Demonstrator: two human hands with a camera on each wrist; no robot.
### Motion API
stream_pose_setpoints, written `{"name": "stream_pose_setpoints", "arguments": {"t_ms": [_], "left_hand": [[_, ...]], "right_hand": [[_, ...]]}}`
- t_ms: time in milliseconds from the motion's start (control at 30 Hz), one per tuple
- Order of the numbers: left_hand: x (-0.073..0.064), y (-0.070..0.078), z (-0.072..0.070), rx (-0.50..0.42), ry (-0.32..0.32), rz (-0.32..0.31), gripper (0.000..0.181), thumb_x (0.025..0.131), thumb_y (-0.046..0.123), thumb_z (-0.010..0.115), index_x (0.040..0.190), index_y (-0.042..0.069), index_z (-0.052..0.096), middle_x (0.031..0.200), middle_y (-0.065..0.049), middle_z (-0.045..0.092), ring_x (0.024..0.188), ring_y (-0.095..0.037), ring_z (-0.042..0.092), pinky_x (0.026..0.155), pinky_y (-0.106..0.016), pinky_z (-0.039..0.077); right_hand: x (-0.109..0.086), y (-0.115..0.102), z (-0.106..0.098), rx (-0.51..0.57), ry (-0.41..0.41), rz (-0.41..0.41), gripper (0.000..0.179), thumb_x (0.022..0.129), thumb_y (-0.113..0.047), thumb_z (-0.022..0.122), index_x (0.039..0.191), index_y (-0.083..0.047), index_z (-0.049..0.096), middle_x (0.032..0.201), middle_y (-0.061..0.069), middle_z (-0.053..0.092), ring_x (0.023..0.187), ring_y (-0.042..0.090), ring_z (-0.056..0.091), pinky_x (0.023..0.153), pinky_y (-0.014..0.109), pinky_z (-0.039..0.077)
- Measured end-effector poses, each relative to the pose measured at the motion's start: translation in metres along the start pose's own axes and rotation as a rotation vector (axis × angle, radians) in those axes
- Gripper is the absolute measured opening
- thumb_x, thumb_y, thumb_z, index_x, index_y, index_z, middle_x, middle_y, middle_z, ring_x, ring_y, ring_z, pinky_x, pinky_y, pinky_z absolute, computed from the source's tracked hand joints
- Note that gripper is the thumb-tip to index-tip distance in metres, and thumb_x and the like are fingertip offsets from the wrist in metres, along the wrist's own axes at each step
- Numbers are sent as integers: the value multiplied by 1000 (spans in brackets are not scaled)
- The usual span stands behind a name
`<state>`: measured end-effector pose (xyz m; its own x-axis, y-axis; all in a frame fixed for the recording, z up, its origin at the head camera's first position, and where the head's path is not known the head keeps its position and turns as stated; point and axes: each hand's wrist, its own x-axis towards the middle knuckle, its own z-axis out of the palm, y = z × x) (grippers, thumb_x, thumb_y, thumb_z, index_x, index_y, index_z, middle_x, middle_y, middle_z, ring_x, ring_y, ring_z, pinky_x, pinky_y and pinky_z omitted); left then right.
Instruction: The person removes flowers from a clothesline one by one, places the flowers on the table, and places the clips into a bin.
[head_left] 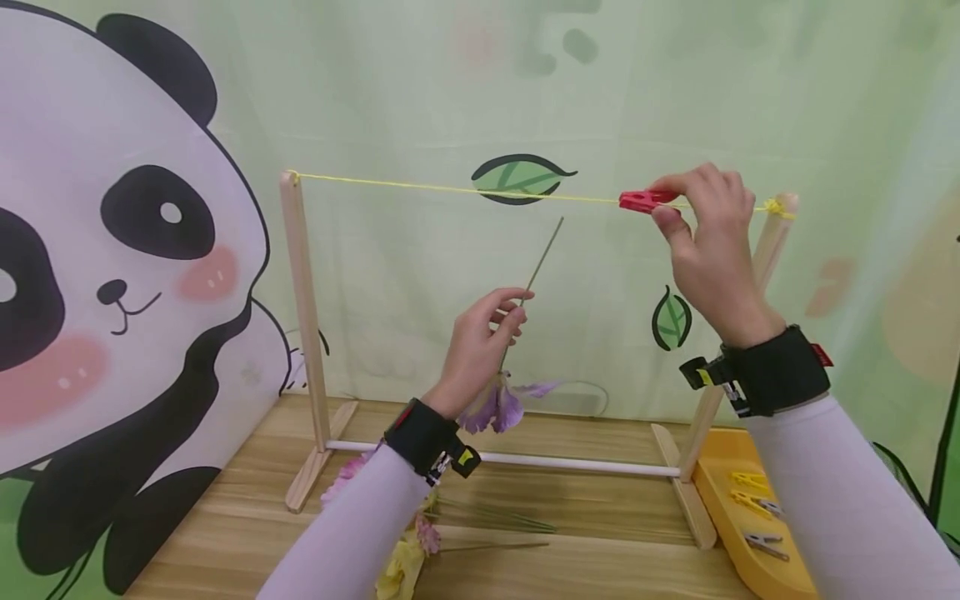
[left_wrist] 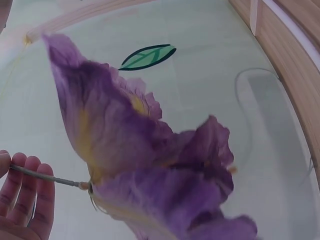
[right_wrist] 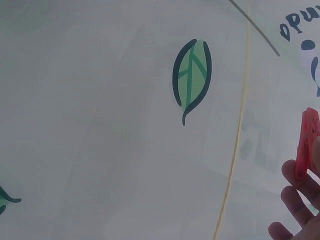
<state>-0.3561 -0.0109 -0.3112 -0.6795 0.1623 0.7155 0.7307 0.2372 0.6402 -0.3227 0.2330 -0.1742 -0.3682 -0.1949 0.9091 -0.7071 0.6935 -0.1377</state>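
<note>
My left hand (head_left: 480,337) pinches the thin green stem (head_left: 546,254) of a purple artificial flower (head_left: 498,408). The bloom hangs head down below the hand, and the bare stem end points up towards a yellow string (head_left: 412,185). Large ruffled petals (left_wrist: 165,150) with yellow streaks fill much of the left wrist view. Higher and to the right, my right hand (head_left: 712,242) grips a red clothespin (head_left: 639,202) by its tail end between thumb and fingers. The clothespin overlaps the string near its right end. Only its red side (right_wrist: 306,145) shows in the right wrist view.
The string runs between two wooden posts (head_left: 307,317), joined low down by a white rod (head_left: 577,463). Beside the right foot stands an orange tray (head_left: 720,475) with yellow and grey clothespins. Pink and yellow flowers (head_left: 401,567) lie on the wooden table (head_left: 615,512). A panda-printed curtain hangs behind.
</note>
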Motion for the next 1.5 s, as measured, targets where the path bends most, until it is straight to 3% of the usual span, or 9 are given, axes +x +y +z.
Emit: {"name": "stream_pose_setpoints", "arguments": {"t_ms": [300,467,700,1133,1233,1400,1500], "left_hand": [[-23,-4,-16,156,11,67,24,101,20,52,121,21,63,99,1,63,83,-12,59,67,-32,52],[-36,-9,-17,211,10,66,24,100,20,53,121,21,65,100,0,64,83,-11,56,64,-30,49],[-53,-12,-18,269,-14,79,25,101,20,52,121,24,65,92,6,57,73,-8,49,57,-28,44],[-86,-18,-20,353,-4,95,25,98,15,56,118,25,68,92,7,56,73,-9,44,61,-29,38],[-91,-19,-22,414,-44,133,25,98,14,55,118,25,68,91,6,56,75,-9,45,64,-29,39],[-103,-20,-27,564,-109,180,26,101,18,51,121,27,65,94,8,55,82,-9,48,73,-30,41],[-108,-21,-28,605,-119,192,25,99,16,54,119,26,66,94,8,56,82,-10,50,77,-32,43]], "right_hand": [[-29,5,-7,47,55,49,24,91,-10,63,113,1,63,106,20,58,106,26,38,93,47,25],[-45,10,-10,81,76,88,24,89,-2,64,113,1,64,105,21,59,106,26,40,92,45,27],[-66,16,-14,76,124,107,24,88,1,64,112,3,63,104,23,59,107,29,43,101,46,21],[-120,35,-23,41,145,214,26,89,2,63,115,3,63,104,21,56,106,25,37,91,44,23],[-137,39,-26,32,169,280,27,89,1,62,117,2,63,107,16,57,109,20,39,91,38,25],[-159,48,-30,37,218,356,28,91,0,61,119,3,62,110,-10,53,110,11,39,90,28,26],[-169,53,-31,35,225,386,28,93,-2,60,120,3,60,111,-22,45,108,9,38,89,27,26]]}}
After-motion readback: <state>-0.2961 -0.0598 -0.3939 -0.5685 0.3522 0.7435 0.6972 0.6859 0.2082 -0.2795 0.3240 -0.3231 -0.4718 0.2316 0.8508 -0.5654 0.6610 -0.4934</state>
